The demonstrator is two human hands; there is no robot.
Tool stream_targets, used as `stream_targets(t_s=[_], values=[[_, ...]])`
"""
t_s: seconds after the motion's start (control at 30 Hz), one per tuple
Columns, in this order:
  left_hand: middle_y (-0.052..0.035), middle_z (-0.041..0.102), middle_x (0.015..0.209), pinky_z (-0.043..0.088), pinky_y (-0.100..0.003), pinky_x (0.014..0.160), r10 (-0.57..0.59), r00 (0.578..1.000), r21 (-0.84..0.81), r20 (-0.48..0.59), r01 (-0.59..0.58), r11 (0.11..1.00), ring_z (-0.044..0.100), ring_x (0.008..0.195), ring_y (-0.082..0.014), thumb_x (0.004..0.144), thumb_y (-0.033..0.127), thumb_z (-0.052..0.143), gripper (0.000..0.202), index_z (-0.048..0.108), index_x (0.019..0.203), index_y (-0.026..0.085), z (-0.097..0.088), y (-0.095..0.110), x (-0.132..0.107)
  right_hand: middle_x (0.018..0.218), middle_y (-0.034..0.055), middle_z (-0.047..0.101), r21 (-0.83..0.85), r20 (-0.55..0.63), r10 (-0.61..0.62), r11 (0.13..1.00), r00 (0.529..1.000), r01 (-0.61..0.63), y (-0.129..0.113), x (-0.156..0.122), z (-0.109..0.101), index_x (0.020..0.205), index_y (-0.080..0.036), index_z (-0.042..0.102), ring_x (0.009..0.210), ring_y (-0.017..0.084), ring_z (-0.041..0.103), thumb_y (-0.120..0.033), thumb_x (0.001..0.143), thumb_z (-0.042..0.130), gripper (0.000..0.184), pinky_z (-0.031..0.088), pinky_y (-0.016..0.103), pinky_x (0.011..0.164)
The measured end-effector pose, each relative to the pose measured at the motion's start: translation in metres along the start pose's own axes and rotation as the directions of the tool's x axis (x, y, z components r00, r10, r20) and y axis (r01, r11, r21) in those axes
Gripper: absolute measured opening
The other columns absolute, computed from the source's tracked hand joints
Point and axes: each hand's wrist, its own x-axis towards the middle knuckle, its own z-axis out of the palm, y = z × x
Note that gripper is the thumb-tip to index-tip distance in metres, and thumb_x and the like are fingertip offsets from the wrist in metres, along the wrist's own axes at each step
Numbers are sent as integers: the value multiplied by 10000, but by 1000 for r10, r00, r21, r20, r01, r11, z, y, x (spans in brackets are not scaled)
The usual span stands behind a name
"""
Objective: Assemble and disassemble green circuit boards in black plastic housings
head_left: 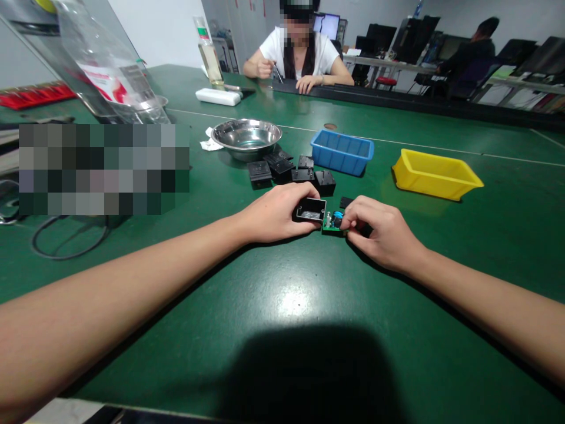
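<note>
My left hand (pixel 282 213) is closed around a small black plastic case (pixel 311 207), whose open side faces me and shows a hollow inside. Just to its right, my right hand (pixel 377 227) pinches a green circuit board (pixel 332 224) carrying blue and silver parts. The board's left edge is close against the case; whether they touch I cannot tell. Behind my right fingers a flat black piece (pixel 346 202) lies on the table, partly hidden. Several closed black cases (pixel 325 181) are heaped just beyond my left hand.
Behind the cases stand a steel bowl (pixel 246 138), a blue bin (pixel 342 154) and a yellow bin (pixel 436 176) on the green table (pixel 282 318). At left are a large plastic bottle (pixel 119 76) and a cable loop (pixel 66 256). Another person (pixel 304 59) sits across the table.
</note>
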Motion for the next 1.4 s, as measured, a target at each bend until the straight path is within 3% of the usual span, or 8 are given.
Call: stream_targets(t_s=[0.17, 0.33, 0.63, 0.8, 1.03, 1.13, 1.27, 1.4], values=[[-66, 737, 1040, 524, -320, 872, -3, 1000, -6, -4, 3, 1000, 705, 949, -225, 803, 349, 690, 316, 618, 1060, 179, 0, 0, 0, 915, 53, 632, 27, -8, 25, 999, 1000, -24, -3, -1, -1, 838, -206, 639, 814, 187, 607, -45, 753, 589, 189, 489, 310, 712], [-69, 736, 1029, 518, -318, 856, 7, 1000, -8, -10, -7, 1000, 704, 933, -224, 806, 346, 680, 301, 621, 1045, 172, 0, 0, 0, 1014, 83, 653, 59, -12, 52, 997, 999, -51, -4, -1, -1, 817, -208, 661, 911, 211, 640, -166, 814, 667, 42, 516, 331, 744], [-68, 740, 1022, 517, -323, 858, -21, 1000, -14, -20, 20, 1000, 705, 939, -230, 805, 373, 706, 319, 625, 1044, 178, 0, 1, 0, 913, 55, 707, 89, -65, 158, 984, 985, -152, 1, 1, 1, 760, -222, 568, 886, 220, 668, -129, 789, 665, 137, 512, 348, 774], [-67, 740, 1021, 522, -336, 861, -23, 999, -24, -24, 22, 999, 705, 937, -236, 802, 393, 710, 328, 627, 1040, 182, 1, 0, 0, 951, 45, 706, 151, -41, 266, 954, 963, -257, 3, 0, 3, 901, -232, 548, 871, 214, 668, -187, 782, 696, 195, 533, 360, 785], [-72, 735, 1031, 518, -334, 866, -13, 1000, -23, -16, 13, 1000, 701, 937, -234, 809, 396, 704, 335, 627, 1046, 173, 1, 0, 1, 991, 53, 705, 149, -40, 256, 957, 966, -247, 2, 1, 4, 972, -226, 579, 898, 221, 672, -192, 787, 699, 223, 538, 369, 783], [-67, 736, 1029, 519, -331, 866, -16, 1000, -24, -18, 15, 1000, 701, 936, -230, 808, 390, 705, 327, 625, 1042, 177, 1, 0, 0, 979, 49, 708, 157, -92, 257, 958, 962, -241, 1, 1, 3, 962, -226, 593, 888, 215, 673, -189, 817, 668, 168, 543, 366, 783], [-63, 737, 1033, 520, -327, 873, -24, 1000, -21, -16, 23, 1000, 702, 944, -227, 805, 384, 710, 330, 625, 1052, 183, 1, 0, 0, 977, 68, 723, -2, -266, 277, 958, 923, -288, 9, 0, 2, 943, -221, 647, 917, 243, 676, -132, 823, 594, 159, 542, 407, 827], [-66, 736, 1031, 520, -329, 868, -27, 1000, -17, -15, 26, 1000, 703, 943, -232, 807, 397, 714, 337, 630, 1052, 182, 1, -1, 1, 1063, 109, 754, -221, -180, 281, 922, 942, -318, 22, 1, 3, 1049, -211, 728, 1030, 316, 677, -131, 812, 619, 273, 532, 507, 918]])
